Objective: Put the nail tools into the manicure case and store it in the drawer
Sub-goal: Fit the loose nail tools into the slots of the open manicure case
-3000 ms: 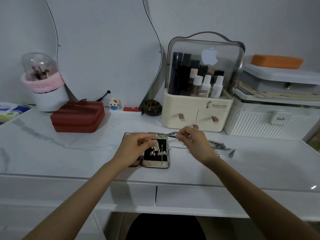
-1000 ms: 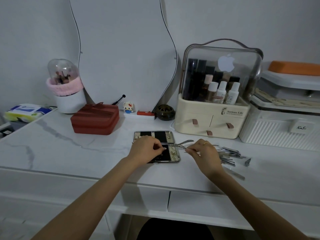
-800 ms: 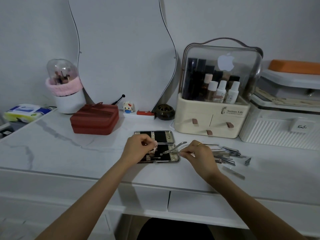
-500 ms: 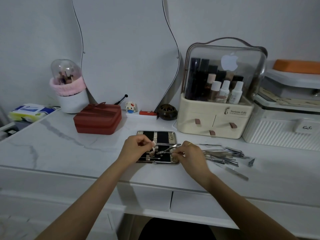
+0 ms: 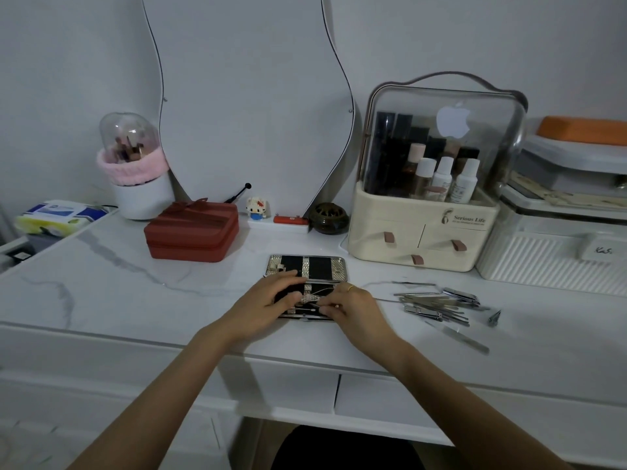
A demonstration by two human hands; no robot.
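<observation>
Since half second ago: both hands lowered onto open manicure case (image 5: 307,266) at desk (image 5: 101,286) centre; slim metal tool, then raised, now flat in near half. Left hand (image 5: 268,305) presses case, fingers straight. Right hand (image 5: 351,308) fingertips pinch tool (image 5: 314,304). Loose nail tools (image 5: 441,305) lie right, well apart. Red box (image 5: 191,232) behind left. Closed drawers (image 5: 390,396) below front edge.

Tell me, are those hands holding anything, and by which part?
The right hand pinches a thin metal nail tool at its near end; the left hand rests on the open manicure case, gripping nothing visible.
</observation>
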